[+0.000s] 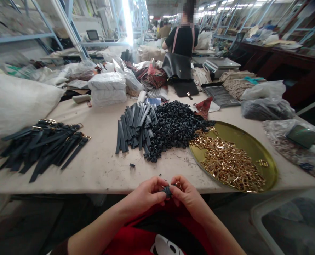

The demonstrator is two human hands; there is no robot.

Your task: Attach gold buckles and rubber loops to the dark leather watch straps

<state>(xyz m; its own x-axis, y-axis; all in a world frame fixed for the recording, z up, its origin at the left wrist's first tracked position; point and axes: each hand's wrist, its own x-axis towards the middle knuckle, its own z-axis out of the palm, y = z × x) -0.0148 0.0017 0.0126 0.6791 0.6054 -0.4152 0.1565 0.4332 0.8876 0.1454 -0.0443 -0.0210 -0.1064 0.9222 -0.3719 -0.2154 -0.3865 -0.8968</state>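
Observation:
At the table's front edge, my left hand (150, 191) and my right hand (186, 194) meet, both closed on a short dark strap (167, 191). A glint of gold metal, apparently a buckle (177, 185), shows at my right fingers; its shape is mostly hidden. Beyond the hands lies a heap of small black strap loops (173, 122), with flat black strips (135, 124) against its left side. Gold buckles (230, 163) fill much of a round gold tray (266, 159) to the right. On the left are black straps with buckles (44, 145) in a pile.
One loose black loop (132, 165) lies on the pale table (99, 141). Plastic-wrapped packs (107, 88) and a black bag (178, 67) stand at the back. Bagged goods (269, 102) sit at the right. A person (184, 39) is beyond the table.

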